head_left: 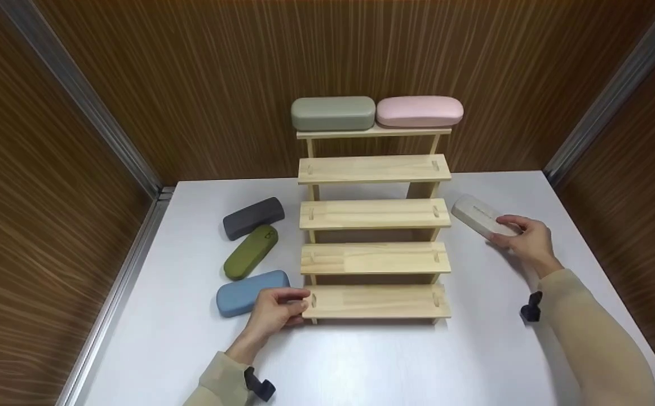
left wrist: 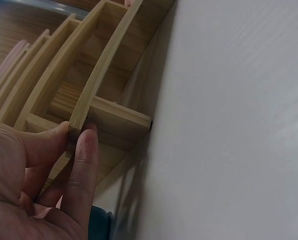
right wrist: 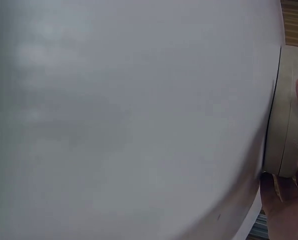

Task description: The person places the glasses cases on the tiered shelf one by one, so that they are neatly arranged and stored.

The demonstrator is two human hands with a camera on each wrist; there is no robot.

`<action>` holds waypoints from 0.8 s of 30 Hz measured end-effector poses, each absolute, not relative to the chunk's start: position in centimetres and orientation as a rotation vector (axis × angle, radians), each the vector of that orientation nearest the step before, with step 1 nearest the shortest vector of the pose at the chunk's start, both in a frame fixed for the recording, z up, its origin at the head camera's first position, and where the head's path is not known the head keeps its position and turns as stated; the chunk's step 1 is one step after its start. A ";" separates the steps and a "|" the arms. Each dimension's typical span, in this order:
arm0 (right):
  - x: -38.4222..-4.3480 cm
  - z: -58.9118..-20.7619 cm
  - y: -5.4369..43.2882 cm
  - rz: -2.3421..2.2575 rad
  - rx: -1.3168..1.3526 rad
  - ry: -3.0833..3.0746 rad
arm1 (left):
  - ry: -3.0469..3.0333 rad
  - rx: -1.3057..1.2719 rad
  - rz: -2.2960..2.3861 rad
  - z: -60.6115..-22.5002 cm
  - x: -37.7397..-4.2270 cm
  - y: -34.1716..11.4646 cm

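At the right of the head view, my right hand (head_left: 532,243) grips the near end of an off-white glasses case (head_left: 477,215) that lies slanted on the white table. Thumb and fingers are around that end; the right wrist view shows the case (right wrist: 287,120) at its right edge. My left hand (head_left: 273,311) pinches the left end of the lowest board of a wooden step shelf (head_left: 378,301). In the left wrist view the thumb and a finger are on either side of the board's corner (left wrist: 79,117). A blue glasses case (head_left: 246,293) lies just behind this hand, partly hidden.
On the top board sit a sage-green case (head_left: 333,114) and a pink case (head_left: 419,111) side by side. An olive case (head_left: 251,252) and a dark grey case (head_left: 254,218) lie left of the shelf. Brown wood-grain walls (head_left: 237,84) enclose the table (head_left: 384,361) at the back and sides.
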State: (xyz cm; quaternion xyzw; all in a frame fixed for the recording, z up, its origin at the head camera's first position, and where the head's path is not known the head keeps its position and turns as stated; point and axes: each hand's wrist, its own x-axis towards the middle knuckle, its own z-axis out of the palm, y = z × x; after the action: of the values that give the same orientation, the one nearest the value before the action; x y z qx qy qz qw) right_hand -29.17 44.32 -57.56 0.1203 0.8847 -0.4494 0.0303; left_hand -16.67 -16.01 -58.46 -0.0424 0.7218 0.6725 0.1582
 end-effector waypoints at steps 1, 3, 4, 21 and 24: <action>-29.1 -57.6 44.3 -1.391 0.368 2.738 | 2.065 -0.121 1.922 -58.4 -16.6 -16.0; -29.1 -57.7 44.2 -1.392 0.365 2.758 | 2.065 -0.121 1.925 -58.4 -16.6 -16.0; -29.0 -57.7 44.1 -1.389 0.360 2.768 | 2.066 -0.123 1.925 -58.4 -16.6 -16.0; -28.8 -57.3 43.7 -1.347 0.332 2.734 | 2.072 -0.132 1.918 -58.3 -16.6 -16.0; -28.6 -57.1 43.7 -1.339 0.329 2.740 | 2.070 -0.131 1.915 -58.3 -16.6 -16.0</action>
State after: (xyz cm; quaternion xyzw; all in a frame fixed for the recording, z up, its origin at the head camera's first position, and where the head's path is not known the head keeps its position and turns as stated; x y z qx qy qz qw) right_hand -28.65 43.71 -57.14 0.1072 0.8927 -0.4361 0.0370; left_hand -16.61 -16.02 -58.29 -0.0457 0.7239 0.6699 0.1588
